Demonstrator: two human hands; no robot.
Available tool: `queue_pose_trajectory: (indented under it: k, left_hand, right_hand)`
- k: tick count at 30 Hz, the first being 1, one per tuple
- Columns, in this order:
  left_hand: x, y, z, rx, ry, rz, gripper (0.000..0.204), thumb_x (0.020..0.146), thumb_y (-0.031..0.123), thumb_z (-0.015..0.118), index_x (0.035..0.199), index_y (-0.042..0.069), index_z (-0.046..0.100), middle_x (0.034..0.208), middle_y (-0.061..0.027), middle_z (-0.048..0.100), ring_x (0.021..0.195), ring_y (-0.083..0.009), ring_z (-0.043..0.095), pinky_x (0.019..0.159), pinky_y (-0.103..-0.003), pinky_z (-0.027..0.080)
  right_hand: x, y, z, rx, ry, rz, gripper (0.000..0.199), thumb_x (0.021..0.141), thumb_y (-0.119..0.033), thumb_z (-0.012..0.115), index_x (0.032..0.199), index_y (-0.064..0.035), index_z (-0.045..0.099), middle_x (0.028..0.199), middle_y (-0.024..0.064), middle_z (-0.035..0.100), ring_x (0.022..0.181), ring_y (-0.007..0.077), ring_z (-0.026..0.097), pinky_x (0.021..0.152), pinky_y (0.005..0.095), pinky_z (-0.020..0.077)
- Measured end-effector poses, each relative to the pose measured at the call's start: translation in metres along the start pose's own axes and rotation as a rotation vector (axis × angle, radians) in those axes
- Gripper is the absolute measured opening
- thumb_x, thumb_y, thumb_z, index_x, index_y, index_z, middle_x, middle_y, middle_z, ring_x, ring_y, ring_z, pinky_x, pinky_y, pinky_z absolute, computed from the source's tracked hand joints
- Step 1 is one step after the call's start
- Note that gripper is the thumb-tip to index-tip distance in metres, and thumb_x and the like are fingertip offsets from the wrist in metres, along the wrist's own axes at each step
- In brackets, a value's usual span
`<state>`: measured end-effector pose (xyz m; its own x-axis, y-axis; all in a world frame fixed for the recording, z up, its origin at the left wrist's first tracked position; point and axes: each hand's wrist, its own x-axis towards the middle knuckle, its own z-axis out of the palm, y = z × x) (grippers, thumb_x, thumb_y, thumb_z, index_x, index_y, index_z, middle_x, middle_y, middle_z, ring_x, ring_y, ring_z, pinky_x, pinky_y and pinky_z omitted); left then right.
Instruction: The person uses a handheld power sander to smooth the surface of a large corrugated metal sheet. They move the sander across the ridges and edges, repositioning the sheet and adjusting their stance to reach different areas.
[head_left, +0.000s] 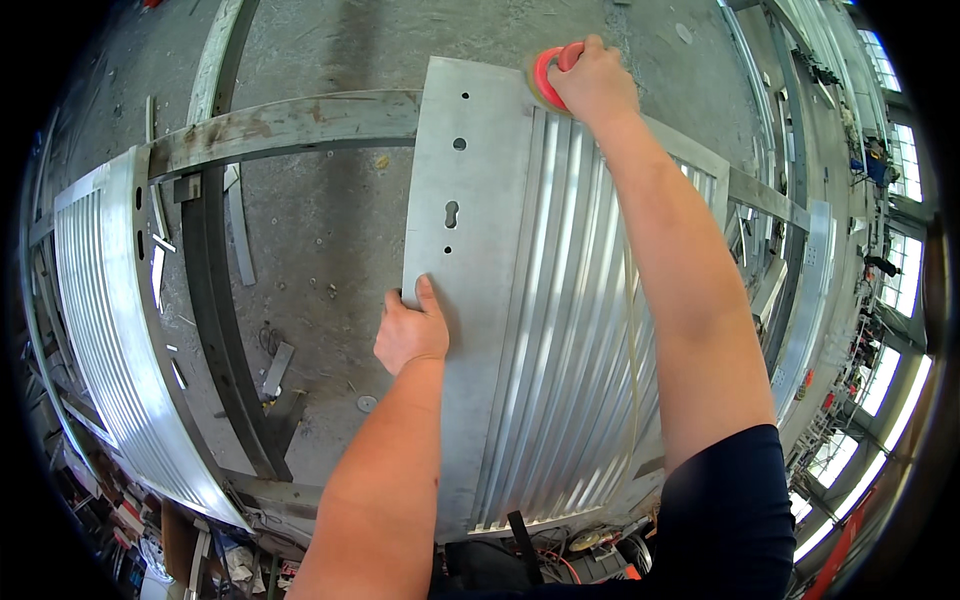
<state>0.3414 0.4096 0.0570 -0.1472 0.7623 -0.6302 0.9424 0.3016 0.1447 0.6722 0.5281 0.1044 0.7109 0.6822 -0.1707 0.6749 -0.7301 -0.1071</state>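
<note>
The ribbed metal panel lay in the middle over a steel crossbeam, with a second ribbed panel farther left. At its left edge our left hand gripped the flat margin, thumb on top, while to the right, at the far edge, our right hand was closed around a red round hand tool, whose contact with the metal we could not tell. We judged the step as working that edge, the next move calling for a steady left hold and a level tool.
</note>
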Motion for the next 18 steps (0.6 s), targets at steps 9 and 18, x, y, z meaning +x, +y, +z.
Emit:
queue_pose_trajectory:
  k: [9,18]
  left_hand:
    - [-0.001,0.0,0.002,-0.031,0.017,0.017,0.079,0.097,0.071,0.036,0.132,0.004,0.06,0.117,-0.0198,0.07,0.108,-0.04,0.066,0.091,-0.049,0.051]
    - [-0.003,0.001,0.002,-0.016,0.02,0.001,0.077,0.098,0.07,0.037,0.132,0.005,0.06,0.116,-0.0185,0.071,0.108,-0.0397,0.066,0.091,-0.05,0.051]
  right_hand:
    - [-0.001,-0.009,0.005,0.054,0.058,-0.063,0.06,0.085,-0.045,0.067,0.128,-0.0052,0.051,0.124,0.0231,0.057,0.105,0.0461,0.067,0.088,0.0511,0.0569]
    - [0.0,0.005,0.004,0.016,0.05,-0.047,0.056,0.088,-0.045,0.066,0.126,-0.0058,0.053,0.124,0.0242,0.058,0.11,0.0464,0.065,0.091,0.0508,0.0557]
